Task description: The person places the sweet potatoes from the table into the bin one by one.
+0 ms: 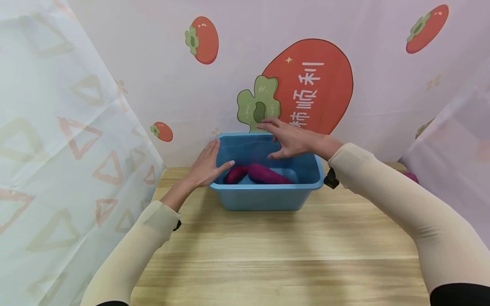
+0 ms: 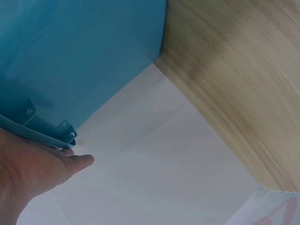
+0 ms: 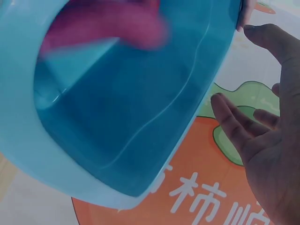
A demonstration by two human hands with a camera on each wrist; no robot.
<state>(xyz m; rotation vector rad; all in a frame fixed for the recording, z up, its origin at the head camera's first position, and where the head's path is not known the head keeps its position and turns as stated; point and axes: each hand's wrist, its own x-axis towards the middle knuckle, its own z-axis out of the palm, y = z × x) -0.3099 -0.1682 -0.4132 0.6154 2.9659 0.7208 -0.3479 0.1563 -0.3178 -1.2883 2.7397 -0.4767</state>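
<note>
A light blue plastic basin (image 1: 264, 199) stands on the wooden table. Inside lie a long purple eggplant (image 1: 268, 174) and a shorter, darker reddish-purple one (image 1: 235, 174). At the basin's left rim is my left hand (image 1: 204, 167), fingers straight and thumb stretched over the edge; the left wrist view shows this hand (image 2: 35, 164) against the rim from below. Over the back of the basin hovers my right hand (image 1: 292, 139), fingers apart and slightly bent, with nothing in it. In the right wrist view the eggplant (image 3: 112, 26) is blurred.
Behind the basin rises a pale cloth wall (image 1: 383, 85) printed with persimmons. Another patterned cloth (image 1: 69, 170) closes the left side. A purple object (image 1: 411, 176) peeks out beyond the right sleeve. The wooden tabletop (image 1: 275, 255) stretches in front of the basin.
</note>
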